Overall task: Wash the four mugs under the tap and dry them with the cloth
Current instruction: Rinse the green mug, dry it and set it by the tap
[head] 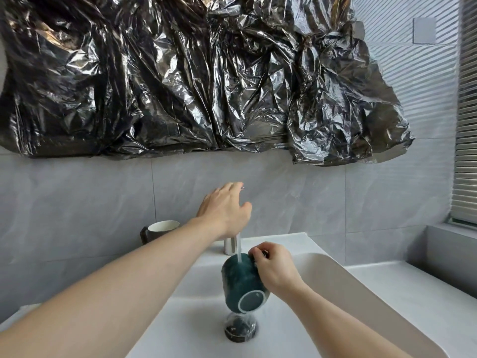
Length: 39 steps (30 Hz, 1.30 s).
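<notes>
A crumpled sheet of shiny black plastic [185, 73] fills the upper two thirds of the frame, hung over a grey tiled wall [309, 197] that runs across the middle; closed slatted blinds [467, 125] stand along the right edge; below, a white sink [335, 288] spreads over the lower centre and lower right, its dark drain [240, 332] low in the basin with water splashing onto it; the left arm reaches in from the lower left corner, and the left hand [227, 210] rests over the top of the tap [230, 246] at centre frame, fingers spread and fairly straight, covering most of the fitting so that only its chrome base shows beneath the palm, and whether the fingers close on a lever I cannot tell; a thin stream of water [238, 250] falls from under that hand; the right hand [275, 267], just right of centre, grips the dark green mug [241, 282] by its side, fingers curled at the handle area, holding it tipped on its side over the basin with its pale-ringed base turned toward the camera and the stream striking its upper wall; a second mug [161, 228], dark outside and white inside, stands upright on the counter at left of centre, behind the left forearm, against the wall.
</notes>
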Tool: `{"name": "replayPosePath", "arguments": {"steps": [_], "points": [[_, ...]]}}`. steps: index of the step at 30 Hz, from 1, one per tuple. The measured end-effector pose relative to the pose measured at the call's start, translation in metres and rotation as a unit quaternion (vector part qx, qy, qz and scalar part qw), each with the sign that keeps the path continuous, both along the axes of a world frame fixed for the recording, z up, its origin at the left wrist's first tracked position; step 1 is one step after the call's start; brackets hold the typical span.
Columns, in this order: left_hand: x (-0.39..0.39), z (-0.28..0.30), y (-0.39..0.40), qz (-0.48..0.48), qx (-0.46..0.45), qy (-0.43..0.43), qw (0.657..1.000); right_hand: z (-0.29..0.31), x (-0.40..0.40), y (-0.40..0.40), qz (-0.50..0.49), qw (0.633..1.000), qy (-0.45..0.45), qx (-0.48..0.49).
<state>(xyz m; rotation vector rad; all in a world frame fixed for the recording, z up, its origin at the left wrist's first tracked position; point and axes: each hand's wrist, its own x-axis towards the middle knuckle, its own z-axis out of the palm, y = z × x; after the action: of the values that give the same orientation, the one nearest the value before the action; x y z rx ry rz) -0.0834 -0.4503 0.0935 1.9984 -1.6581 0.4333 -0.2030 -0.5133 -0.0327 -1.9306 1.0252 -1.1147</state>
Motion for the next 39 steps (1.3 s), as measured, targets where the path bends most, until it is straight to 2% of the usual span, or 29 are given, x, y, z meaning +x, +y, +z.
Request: {"name": "replayPosePath", "arguments": {"steps": [4, 9, 14, 18, 21, 24, 34, 39], "points": [[-0.002, -0.008, 0.009, -0.014, -0.028, 0.020, 0.999, 0.003, -0.002, 0.002, 0.002, 1.000, -0.001, -0.002], [-0.010, -0.003, 0.024, 0.000, 0.022, -0.013, 1.000, 0.006, -0.009, 0.022, 0.001, 1.000, 0.012, -0.014], [-0.012, -0.037, 0.082, -0.026, -0.035, 0.125, 0.991, 0.014, -0.009, 0.055, 0.025, 0.998, 0.056, -0.021], [0.004, -0.075, 0.127, 0.005, 0.033, 0.224, 0.974, 0.013, -0.010, 0.083, 0.032, 0.998, 0.059, -0.020], [0.009, -0.097, 0.149, 0.019, 0.079, 0.341, 0.936, 0.011, -0.009, 0.105, 0.063, 0.996, 0.056, 0.010], [0.010, -0.110, 0.160, 0.017, 0.115, 0.414, 0.903, 0.006, -0.004, 0.125, 0.097, 0.992, 0.070, 0.045], [0.012, -0.112, 0.176, 0.048, 0.115, 0.505, 0.854, 0.000, 0.000, 0.157, 0.154, 0.976, 0.129, 0.082], [0.002, -0.111, 0.174, 0.076, 0.122, 0.497, 0.856, 0.005, -0.014, 0.163, 0.151, 0.971, 0.169, 0.075]]}}
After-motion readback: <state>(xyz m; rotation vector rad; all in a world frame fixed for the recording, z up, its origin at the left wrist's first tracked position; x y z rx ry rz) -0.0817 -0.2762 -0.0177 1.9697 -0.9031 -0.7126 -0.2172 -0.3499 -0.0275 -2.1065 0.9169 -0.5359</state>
